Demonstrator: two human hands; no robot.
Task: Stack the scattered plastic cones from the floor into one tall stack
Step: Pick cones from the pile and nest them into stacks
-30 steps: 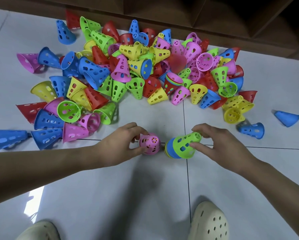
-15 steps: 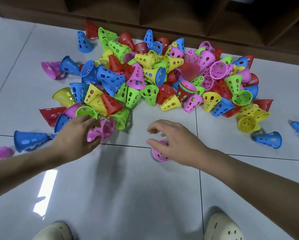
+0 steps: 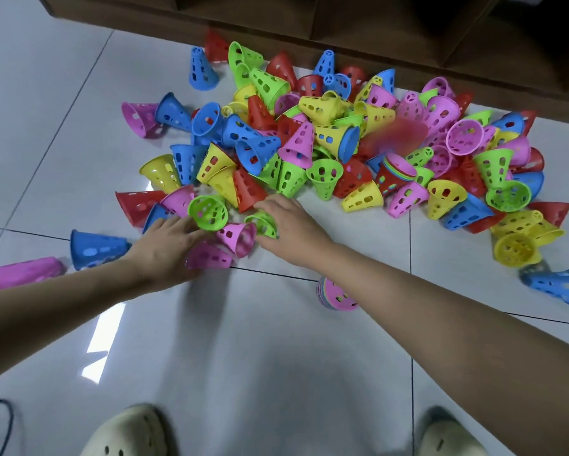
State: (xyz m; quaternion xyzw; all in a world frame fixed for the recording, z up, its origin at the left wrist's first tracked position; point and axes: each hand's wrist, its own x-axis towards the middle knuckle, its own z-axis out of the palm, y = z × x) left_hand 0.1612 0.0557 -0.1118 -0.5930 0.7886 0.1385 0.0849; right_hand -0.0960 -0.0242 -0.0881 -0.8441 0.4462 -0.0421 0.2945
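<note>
While my little stack (image 3: 337, 296) waits on the floor under my right arm, both hands reach past it to the near edge of the big pile (image 3: 326, 153). My left hand (image 3: 164, 248) lies on a pink cone (image 3: 209, 256). My right hand (image 3: 289, 225) curls round a green cone (image 3: 263, 223). I should lift each cone out clean, then drop it straight on.

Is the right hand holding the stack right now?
No, the right hand is reaching into the pile at a green cone, while the stack stands alone on the floor beside the right forearm.
</note>
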